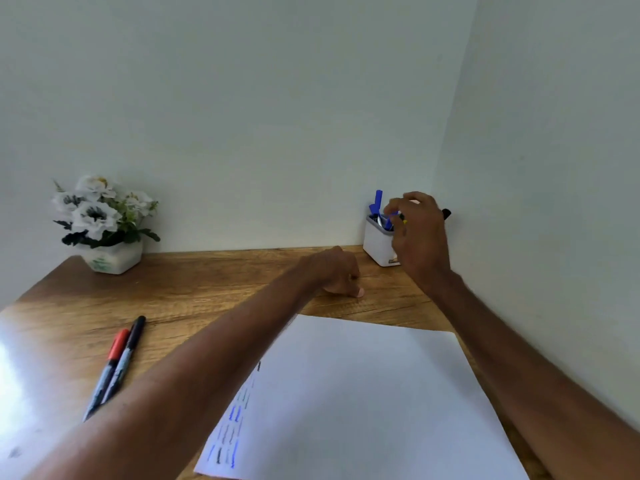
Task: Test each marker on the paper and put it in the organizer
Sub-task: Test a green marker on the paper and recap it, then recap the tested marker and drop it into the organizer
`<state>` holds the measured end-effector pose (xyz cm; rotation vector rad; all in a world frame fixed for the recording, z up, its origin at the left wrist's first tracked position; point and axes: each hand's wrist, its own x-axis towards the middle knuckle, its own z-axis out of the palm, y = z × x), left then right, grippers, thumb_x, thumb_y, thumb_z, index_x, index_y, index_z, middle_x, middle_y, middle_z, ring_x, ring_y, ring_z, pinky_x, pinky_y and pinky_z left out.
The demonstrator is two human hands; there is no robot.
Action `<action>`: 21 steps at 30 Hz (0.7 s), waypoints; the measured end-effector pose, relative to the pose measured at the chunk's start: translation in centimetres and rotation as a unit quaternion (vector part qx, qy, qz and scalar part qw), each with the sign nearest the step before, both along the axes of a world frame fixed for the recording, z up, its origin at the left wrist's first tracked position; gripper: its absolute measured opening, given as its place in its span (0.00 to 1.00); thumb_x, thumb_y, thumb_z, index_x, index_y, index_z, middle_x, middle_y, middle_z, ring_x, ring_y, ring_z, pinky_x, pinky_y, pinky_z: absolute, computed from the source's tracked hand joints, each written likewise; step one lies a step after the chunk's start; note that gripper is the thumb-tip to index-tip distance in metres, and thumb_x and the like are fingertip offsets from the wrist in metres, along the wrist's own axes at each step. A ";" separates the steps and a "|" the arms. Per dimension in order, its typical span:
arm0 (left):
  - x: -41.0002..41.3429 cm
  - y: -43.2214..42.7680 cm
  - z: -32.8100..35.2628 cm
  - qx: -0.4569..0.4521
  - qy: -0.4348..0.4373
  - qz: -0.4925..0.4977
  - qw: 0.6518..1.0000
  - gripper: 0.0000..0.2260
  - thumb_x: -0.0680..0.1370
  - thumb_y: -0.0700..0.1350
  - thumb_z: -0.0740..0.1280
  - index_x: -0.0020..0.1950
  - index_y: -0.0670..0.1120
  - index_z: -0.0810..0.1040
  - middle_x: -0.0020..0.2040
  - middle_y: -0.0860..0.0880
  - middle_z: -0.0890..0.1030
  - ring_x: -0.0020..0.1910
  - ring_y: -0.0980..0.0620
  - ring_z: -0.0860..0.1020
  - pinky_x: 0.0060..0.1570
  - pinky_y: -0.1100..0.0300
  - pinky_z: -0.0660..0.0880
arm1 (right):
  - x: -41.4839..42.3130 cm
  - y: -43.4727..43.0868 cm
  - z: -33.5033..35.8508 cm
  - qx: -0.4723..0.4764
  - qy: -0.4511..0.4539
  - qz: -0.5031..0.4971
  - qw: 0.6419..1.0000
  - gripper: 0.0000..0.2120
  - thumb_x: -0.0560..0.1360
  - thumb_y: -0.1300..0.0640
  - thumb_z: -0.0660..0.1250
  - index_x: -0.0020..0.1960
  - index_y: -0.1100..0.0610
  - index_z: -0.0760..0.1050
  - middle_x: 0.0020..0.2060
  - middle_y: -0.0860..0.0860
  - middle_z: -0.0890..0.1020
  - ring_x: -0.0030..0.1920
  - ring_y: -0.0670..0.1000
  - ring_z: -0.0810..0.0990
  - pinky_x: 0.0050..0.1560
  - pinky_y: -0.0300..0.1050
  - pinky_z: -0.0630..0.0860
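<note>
A white organizer (375, 245) stands in the far right corner of the wooden desk with several blue markers (378, 202) sticking out. My right hand (420, 237) hovers over its right side, shut on a black-capped marker (446, 213) whose end pokes out behind the fingers. My left hand (337, 273) rests on the desk left of the organizer, fingers curled, nothing seen in it. A white paper (363, 393) with blue and black test strokes along its left edge lies in front. A red-capped marker (112, 360) and a black-capped marker (128, 351) lie side by side at the left.
A white pot of white flowers (100, 223) sits at the desk's back left. Walls close the desk (194, 289) off at the back and right. Glare brightens the near left of the wood.
</note>
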<state>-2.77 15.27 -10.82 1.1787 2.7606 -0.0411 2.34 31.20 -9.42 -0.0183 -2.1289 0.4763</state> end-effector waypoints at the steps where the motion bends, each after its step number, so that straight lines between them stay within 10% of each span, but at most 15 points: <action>1: 0.4 -0.6 0.2 0.006 -0.001 -0.006 1.000 0.18 0.82 0.55 0.66 0.65 0.44 0.81 0.62 0.46 0.82 0.63 0.46 0.76 0.66 0.46 0.74 | 0.7 -1.2 0.1 0.023 0.018 0.014 0.999 0.11 0.76 0.72 0.68 0.54 0.62 0.85 0.60 0.61 0.82 0.64 0.57 0.79 0.61 0.46 0.75; 4: 1.6 -3.3 0.5 0.059 0.000 -0.012 0.998 0.11 0.81 0.48 0.67 0.55 0.44 0.86 0.54 0.49 0.86 0.55 0.50 0.81 0.64 0.50 0.75 | 2.8 -4.4 0.1 0.084 0.036 0.068 0.994 0.09 0.76 0.72 0.69 0.50 0.62 0.85 0.53 0.59 0.86 0.65 0.59 0.79 0.62 0.57 0.78; 15: 4.3 -22.7 -1.1 0.311 0.119 0.152 0.931 0.07 0.78 0.45 0.71 0.48 0.43 0.88 0.44 0.47 0.88 0.43 0.51 0.84 0.47 0.55 0.79 | 6.8 -17.4 -1.9 0.075 -0.115 0.355 0.925 0.08 0.72 0.67 0.73 0.46 0.56 0.87 0.42 0.46 0.88 0.41 0.40 0.84 0.45 0.32 0.78; 21: 3.1 -28.4 -3.2 0.406 0.100 0.234 0.878 0.09 0.79 0.48 0.73 0.45 0.43 0.87 0.40 0.47 0.87 0.40 0.48 0.85 0.44 0.50 0.80 | 7.1 -23.3 -3.3 0.184 -0.200 0.469 0.840 0.15 0.72 0.68 0.76 0.57 0.58 0.85 0.53 0.51 0.87 0.51 0.45 0.84 0.49 0.30 0.77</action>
